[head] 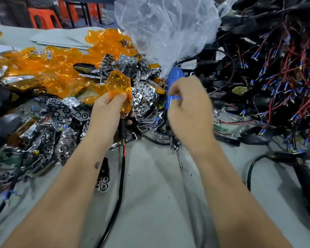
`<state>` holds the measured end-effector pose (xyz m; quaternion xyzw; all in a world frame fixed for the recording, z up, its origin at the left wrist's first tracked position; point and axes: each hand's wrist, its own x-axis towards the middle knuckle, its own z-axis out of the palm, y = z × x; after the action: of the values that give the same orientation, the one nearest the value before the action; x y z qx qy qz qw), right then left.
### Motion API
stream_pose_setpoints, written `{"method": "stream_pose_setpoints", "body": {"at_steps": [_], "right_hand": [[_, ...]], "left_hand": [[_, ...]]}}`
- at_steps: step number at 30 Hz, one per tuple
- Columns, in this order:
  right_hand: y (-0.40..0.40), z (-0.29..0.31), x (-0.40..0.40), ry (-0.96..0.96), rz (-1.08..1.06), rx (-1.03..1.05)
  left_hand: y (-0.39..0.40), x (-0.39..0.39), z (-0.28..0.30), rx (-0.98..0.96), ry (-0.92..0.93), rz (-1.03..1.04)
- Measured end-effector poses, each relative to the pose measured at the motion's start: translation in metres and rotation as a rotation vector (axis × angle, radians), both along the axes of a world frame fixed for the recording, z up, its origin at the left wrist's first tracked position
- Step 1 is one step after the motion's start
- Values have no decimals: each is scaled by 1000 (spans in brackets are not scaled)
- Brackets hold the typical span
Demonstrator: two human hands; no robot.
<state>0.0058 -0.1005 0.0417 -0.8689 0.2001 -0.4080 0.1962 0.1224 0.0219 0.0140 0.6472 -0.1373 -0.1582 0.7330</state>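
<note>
Head view shows the left hand pinching an amber lens at its edge, while just beside it the blurred right hand curls round a blue tool.

amber lens left, blue tool right

Bare grey table open in the middle foreground, orange lenses piled left, wire tangle right, plastic bag ahead.
</note>
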Motion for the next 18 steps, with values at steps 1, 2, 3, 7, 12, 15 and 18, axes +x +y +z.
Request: {"method": "stream_pose_setpoints", "body": {"at_steps": [1,2,3,7,12,15,18], "right_hand": [[-11,3,-5,42,-137,23],[-22,6,-9,135,-266,53],[-32,8,-14,249,-351,114],[-46,1,-21,517,-209,439],[-57,-4,-27,597,75,454],[-68,-9,-35,552,99,442],[-71,-11,-38,349,49,489]], "left_hand": [[0,-1,0,21,1,-4],[0,-2,1,33,0,-7],[0,-2,1,38,-1,-10],[-1,-3,1,17,-12,-25],[-2,-2,-1,7,-21,-44],[-2,-1,0,-8,-21,-52],[-2,-1,1,-6,-24,-57]]}}
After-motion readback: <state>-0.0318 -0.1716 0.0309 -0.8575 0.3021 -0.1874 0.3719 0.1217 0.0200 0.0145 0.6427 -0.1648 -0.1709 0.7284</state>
